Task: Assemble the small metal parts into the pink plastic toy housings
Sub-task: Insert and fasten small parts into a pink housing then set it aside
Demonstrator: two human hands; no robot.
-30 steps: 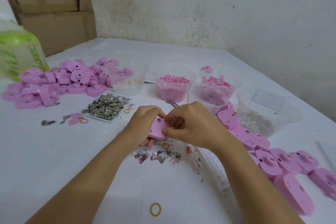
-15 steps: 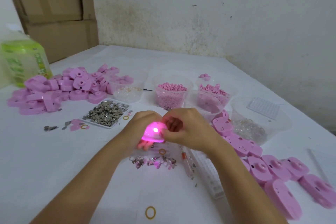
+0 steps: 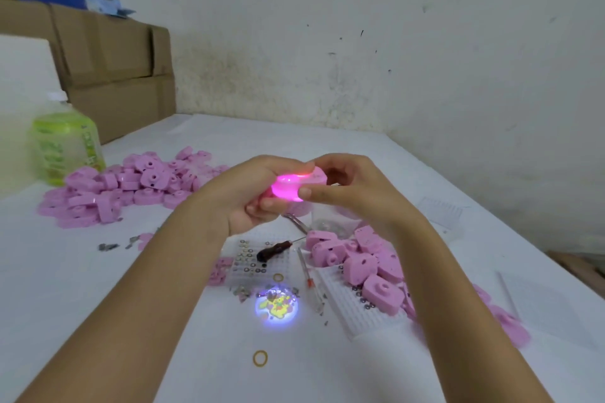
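Note:
Both hands hold one pink toy housing (image 3: 288, 188) raised above the table; it glows bright pink from inside. My left hand (image 3: 248, 193) grips it from the left and below, fingers curled round it. My right hand (image 3: 347, 190) pinches its right side, thumb on the front edge. Below, a round coloured picture (image 3: 277, 305) is projected on the white table (image 3: 98, 304). A few small metal parts (image 3: 242, 289) lie just left of the picture. A clear grid tray (image 3: 258, 258) under my hands carries small metal rings and a dark-handled tool (image 3: 271, 252).
A heap of pink housings (image 3: 131, 186) lies at the left, another pile (image 3: 363, 265) at the right over a white grid tray (image 3: 357, 307). A green bottle (image 3: 65, 147) and cardboard boxes (image 3: 111, 75) stand far left. A rubber band (image 3: 260, 358) lies near the front.
Both hands have lifted the glowing housing higher off the table. The projected picture now shows on the table beneath. The camera has tilted up.

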